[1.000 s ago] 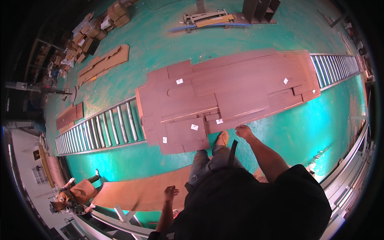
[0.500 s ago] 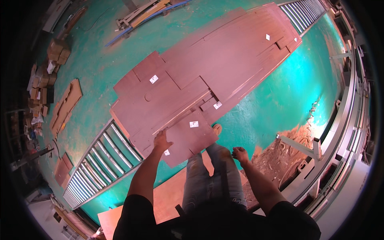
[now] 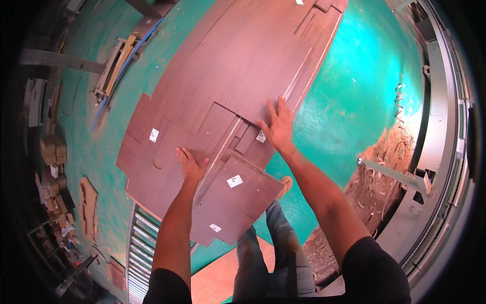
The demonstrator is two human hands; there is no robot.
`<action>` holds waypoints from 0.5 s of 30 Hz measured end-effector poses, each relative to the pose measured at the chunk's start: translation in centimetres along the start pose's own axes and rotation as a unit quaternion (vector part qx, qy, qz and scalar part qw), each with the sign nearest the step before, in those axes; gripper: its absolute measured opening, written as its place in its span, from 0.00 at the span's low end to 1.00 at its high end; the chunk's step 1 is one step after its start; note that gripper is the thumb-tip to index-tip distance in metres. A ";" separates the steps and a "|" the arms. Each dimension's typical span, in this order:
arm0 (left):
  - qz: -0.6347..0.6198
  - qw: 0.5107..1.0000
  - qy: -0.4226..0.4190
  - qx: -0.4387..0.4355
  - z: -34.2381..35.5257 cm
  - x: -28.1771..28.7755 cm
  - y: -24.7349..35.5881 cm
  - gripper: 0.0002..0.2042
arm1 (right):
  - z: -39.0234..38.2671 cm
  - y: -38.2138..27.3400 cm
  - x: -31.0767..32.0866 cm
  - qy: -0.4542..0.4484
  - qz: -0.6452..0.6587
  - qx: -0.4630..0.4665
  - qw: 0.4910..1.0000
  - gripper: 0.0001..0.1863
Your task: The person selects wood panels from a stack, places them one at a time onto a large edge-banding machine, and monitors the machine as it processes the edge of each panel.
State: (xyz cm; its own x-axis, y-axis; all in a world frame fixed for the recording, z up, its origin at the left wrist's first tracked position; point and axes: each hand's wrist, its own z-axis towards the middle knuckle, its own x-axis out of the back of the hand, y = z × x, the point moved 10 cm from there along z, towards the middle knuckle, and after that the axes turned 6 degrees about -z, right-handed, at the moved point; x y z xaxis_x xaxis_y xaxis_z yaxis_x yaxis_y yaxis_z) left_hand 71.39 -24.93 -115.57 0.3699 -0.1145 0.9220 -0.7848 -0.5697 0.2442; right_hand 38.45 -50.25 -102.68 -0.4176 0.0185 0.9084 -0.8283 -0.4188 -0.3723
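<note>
A wide spread of brown wood panels [image 3: 238,55] lies before me, stacked and overlapping in different sizes. My left hand [image 3: 190,164] rests on a panel left of a narrow strip [image 3: 223,144], thumb out and fingers apart. Farther right, my right hand [image 3: 278,124] is spread with its fingertips over the panels' right part, beside a white label [image 3: 261,136]. A smaller labelled panel [image 3: 230,197] lies at the near end, between my forearms. Other small pieces [image 3: 246,138] sit in a gap near the right hand. Neither hand grips anything.
A roller conveyor [image 3: 143,248] runs under the panels at the near left. Cardboard boxes [image 3: 53,149] are piled on the far left. Boards and a blue bar [image 3: 121,68] lie on the green floor. A long machine frame [image 3: 435,131] with wood shavings [image 3: 362,213] flanks the right.
My view has turned and moved closer to the panels. My right hand, loosely closed by my leg before, has reached forward over them and opened. My left hand has moved off the near panel's edge.
</note>
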 end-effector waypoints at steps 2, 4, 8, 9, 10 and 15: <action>-0.010 0.998 -0.033 -0.047 2.1 0.6 2.2 0.58 | 7.4 2.5 -3.7 -0.122 -0.076 -0.007 0.990 0.49; -0.022 0.997 -0.053 -0.058 3.5 1.1 4.1 0.57 | 11.8 3.7 -5.8 -0.202 -0.142 -0.012 0.969 0.52; -0.023 0.996 -0.070 -0.043 6.2 2.2 8.8 0.56 | 16.2 6.7 -7.0 -0.259 -0.209 -0.006 0.943 0.58; -0.034 0.996 -0.067 -0.037 7.5 2.4 9.6 0.56 | 18.0 7.1 -6.8 -0.265 -0.212 -0.002 0.941 0.58; -0.048 0.996 -0.064 -0.030 8.3 2.3 10.4 0.56 | 19.7 8.1 -7.0 -0.270 -0.217 0.001 0.938 0.59; -0.029 0.996 -0.074 -0.025 14.0 2.2 17.4 0.60 | 25.7 13.7 -6.9 -0.294 -0.231 -0.016 0.927 0.61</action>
State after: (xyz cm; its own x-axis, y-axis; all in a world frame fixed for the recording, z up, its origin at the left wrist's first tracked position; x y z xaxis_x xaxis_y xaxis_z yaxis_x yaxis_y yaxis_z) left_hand 65.53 -46.51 -113.52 0.4828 -0.2032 0.8518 -0.7816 -0.5387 0.3145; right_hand 39.60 -79.41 -109.18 0.2524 -0.3123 0.9158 -0.8824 -0.4628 0.0854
